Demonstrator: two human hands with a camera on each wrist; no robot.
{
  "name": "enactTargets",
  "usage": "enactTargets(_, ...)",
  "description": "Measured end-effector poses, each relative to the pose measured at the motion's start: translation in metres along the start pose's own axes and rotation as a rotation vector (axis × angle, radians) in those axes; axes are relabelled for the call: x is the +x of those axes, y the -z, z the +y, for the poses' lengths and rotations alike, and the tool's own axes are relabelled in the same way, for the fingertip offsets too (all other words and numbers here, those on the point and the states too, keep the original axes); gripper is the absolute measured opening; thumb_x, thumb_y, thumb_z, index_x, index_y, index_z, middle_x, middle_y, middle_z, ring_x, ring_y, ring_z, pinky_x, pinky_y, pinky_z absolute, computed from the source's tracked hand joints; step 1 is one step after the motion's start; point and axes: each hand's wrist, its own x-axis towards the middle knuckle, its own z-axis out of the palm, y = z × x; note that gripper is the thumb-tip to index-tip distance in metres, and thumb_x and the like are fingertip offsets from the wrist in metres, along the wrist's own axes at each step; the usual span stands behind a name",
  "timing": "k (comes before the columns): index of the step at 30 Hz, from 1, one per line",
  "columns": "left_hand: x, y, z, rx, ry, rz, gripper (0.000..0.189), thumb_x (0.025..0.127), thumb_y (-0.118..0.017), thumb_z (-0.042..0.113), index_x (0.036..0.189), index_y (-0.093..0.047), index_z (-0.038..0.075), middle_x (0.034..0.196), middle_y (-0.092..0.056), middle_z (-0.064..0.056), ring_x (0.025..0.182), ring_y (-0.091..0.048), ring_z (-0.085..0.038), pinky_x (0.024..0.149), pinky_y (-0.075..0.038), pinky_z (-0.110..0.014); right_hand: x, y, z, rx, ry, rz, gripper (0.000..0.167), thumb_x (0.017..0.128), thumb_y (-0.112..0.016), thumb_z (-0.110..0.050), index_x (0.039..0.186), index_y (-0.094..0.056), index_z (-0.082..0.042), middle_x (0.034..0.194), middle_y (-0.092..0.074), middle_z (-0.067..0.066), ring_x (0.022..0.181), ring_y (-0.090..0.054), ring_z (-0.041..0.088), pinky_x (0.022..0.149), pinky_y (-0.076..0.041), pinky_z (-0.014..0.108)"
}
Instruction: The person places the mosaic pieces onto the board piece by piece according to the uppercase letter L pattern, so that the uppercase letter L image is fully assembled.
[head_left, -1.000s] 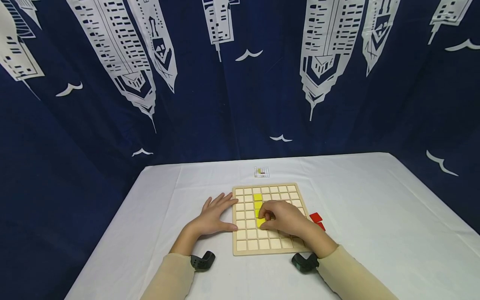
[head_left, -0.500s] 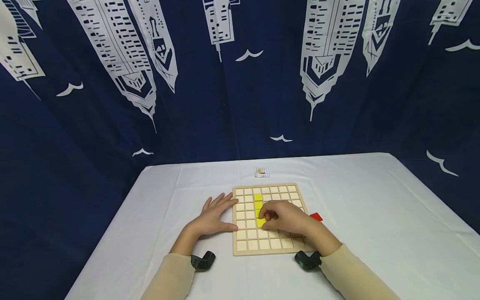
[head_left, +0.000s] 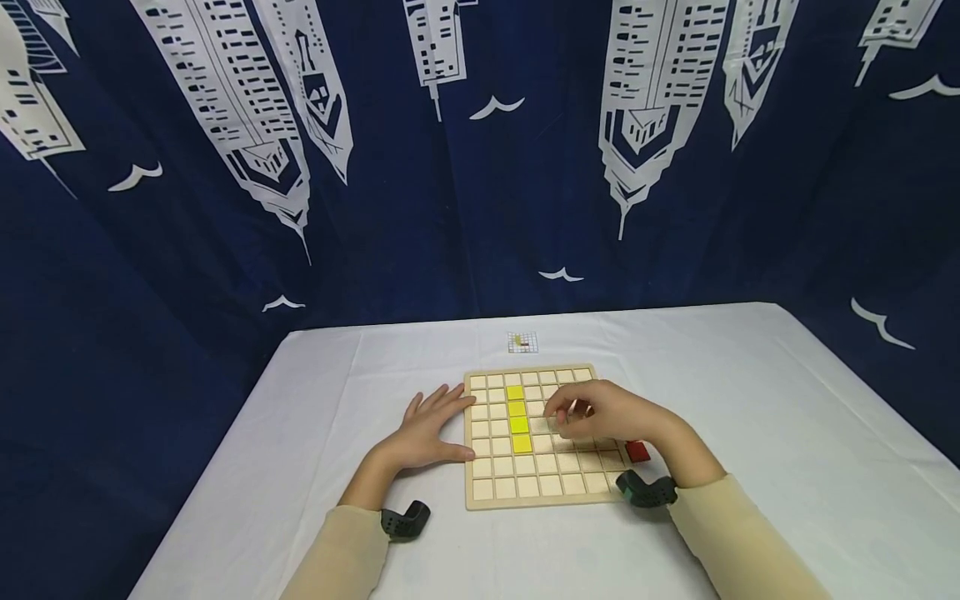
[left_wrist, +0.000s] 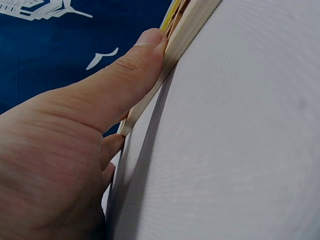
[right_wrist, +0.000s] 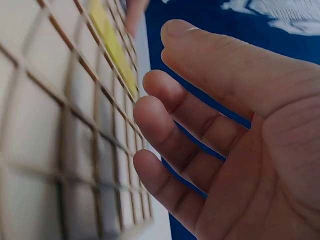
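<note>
Right hand (head_left: pixel 606 411) covers a chunk of the board (head_left: pixel 543 504); its arm (head_left: pixel 684 454) cuts across the top of the red tile (head_left: pixel 637 452); the card's (head_left: pixel 522 342) pattern is way too tiny to read; sleeves (head_left: pixel 341 550) run off the bottom; right wrist view, near squares are a blur; left wrist view, yellow is just a sliver at the top edge.

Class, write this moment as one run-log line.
left hand: touching left edge of board; right hand: empty, above board; yellow tiles: four, one column; red tile: beside board
</note>
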Motion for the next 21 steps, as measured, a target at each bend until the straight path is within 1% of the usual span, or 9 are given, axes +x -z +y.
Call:
enactTargets(5,0.001,0.001,0.001,0.001,0.005,-0.003,0.089,0.076,-0.082,0.049,0.152,-0.042,0.026,0.168,-0.022,-0.002,0.158,-0.008,-0.029,0.126,0.007,-0.057,-0.013,0.021,0.009,0.005,-0.063,0.036,0.026,0.089,-0.074,-0.014,0.115,-0.069,-0.01,0.103,-0.068,0.008,0.09,-0.062,0.017,0.079,-0.055,0.027)
enactTargets(9,0.001,0.001,0.0,0.002,-0.001,-0.002,0.089,0.076,-0.082,0.049,0.152,-0.042,0.026,0.168,-0.022,-0.003,0.158,-0.009,-0.03,0.126,0.007,-0.058,-0.022,0.033,0.018,-0.007,-0.105,0.05,0.031,0.086,-0.075,-0.013,0.116,-0.069,-0.01,0.108,-0.068,0.01,0.088,-0.062,0.017,0.08,-0.054,0.029)
enactTargets(16,0.0,0.0,0.0,-0.002,0.005,-0.003,0.09,0.076,-0.082,0.051,0.152,-0.042,0.026,0.168,-0.023,-0.003,0.158,-0.009,-0.03,0.125,0.007,-0.058,-0.034,0.044,0.034,-0.032,-0.167,0.051,0.035,0.084,-0.078,-0.015,0.117,-0.07,-0.012,0.114,-0.069,0.009,0.09,-0.058,0.017,0.085,-0.052,0.029)
enactTargets(21,0.0,0.001,0.0,-0.005,0.001,-0.007,0.09,0.076,-0.082,0.051,0.152,-0.042,0.025,0.168,-0.023,-0.004,0.158,-0.008,-0.03,0.125,0.007,-0.058,-0.041,0.048,0.047,-0.036,-0.217,0.048,0.037,0.081,-0.081,-0.016,0.116,-0.07,-0.014,0.112,-0.068,0.007,0.094,-0.057,0.02,0.082,-0.05,0.027)
